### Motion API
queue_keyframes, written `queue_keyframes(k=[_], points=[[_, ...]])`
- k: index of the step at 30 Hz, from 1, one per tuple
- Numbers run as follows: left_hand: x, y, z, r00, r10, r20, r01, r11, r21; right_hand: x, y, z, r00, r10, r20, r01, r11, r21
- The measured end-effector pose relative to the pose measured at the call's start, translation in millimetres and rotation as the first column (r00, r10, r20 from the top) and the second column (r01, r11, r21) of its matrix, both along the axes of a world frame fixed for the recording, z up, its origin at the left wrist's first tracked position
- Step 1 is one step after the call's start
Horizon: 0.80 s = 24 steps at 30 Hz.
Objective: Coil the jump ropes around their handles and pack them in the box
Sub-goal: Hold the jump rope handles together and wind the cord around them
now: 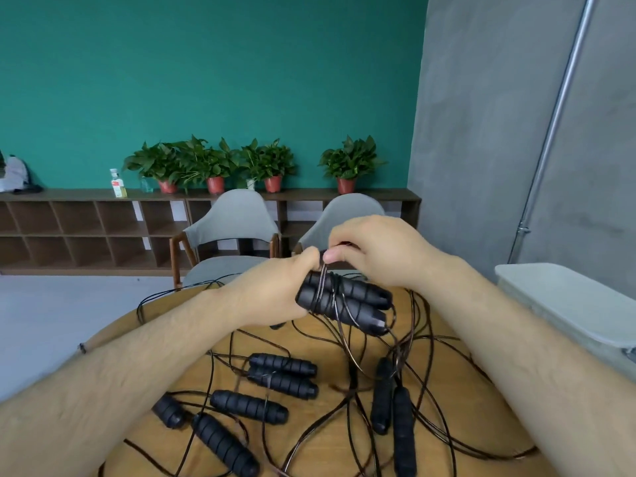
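My left hand [272, 290] grips a pair of black ribbed jump rope handles [354, 304] held side by side above the wooden table [323, 438]. A few turns of thin dark rope [335, 294] lie across them. Just above the handles my right hand [375, 249] pinches the rope between thumb and fingers. The rest of that rope hangs down to the table. Several more black handles lie loose there: a pair [282, 373] in the middle, others at the front left [223, 442] and right [392, 407], among tangled rope loops. The pale box [568, 301] stands at the right.
Two grey chairs [234, 228] stand at the table's far side. Behind them a low wooden shelf unit [86, 228] carries potted plants [213, 166] and a bottle [118, 183]. Rope loops hang over the table's far left edge.
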State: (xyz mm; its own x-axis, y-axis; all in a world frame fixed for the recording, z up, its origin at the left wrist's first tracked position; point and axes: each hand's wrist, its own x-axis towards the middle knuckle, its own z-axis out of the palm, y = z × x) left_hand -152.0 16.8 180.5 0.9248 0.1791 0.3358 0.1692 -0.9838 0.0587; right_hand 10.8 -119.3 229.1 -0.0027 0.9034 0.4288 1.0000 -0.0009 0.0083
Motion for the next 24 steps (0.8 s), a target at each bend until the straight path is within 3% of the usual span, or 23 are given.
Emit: queue_keyframes(k=[2,4,6,8,9,12,15,20,24], points=[[-5,-9,4,0.998,-0.018,0.060,0.022,0.998,-0.061,15,4,-5,0.979,0.073,-0.191,-0.067,0.997,0.036],[-8,-18,8,0.993,-0.050,0.106,0.064,0.989,-0.131,27,7,-10,0.891,0.129,-0.436,-0.097,0.991,0.097],[-8,-25,10,0.988,-0.062,0.142,0.100,0.956,-0.276,31,9,-19,0.734,0.119,-0.668,-0.094,0.993,0.073],[-6,-32,12,0.973,-0.022,0.231,0.129,0.878,-0.461,30,13,-32,0.481,0.084,-0.873,-0.121,0.992,0.028],[-4,-33,14,0.960,0.007,0.279,0.144,0.843,-0.518,27,15,-41,0.406,0.106,-0.908,-0.137,0.989,0.055],[6,-31,23,0.930,0.107,0.353,0.096,0.854,-0.511,12,19,-64,0.332,0.095,-0.939,-0.140,0.989,0.051],[16,-21,25,0.908,0.216,0.359,-0.068,0.921,-0.383,-10,21,-79,0.389,0.040,-0.920,-0.100,0.995,0.001],[30,1,20,0.873,0.396,0.284,-0.339,0.912,-0.230,-51,19,-91,0.635,-0.128,-0.761,-0.057,0.976,-0.211],[25,16,14,0.856,0.490,0.164,-0.512,0.845,0.151,-69,6,-75,0.826,-0.139,-0.546,-0.018,0.962,-0.272]])
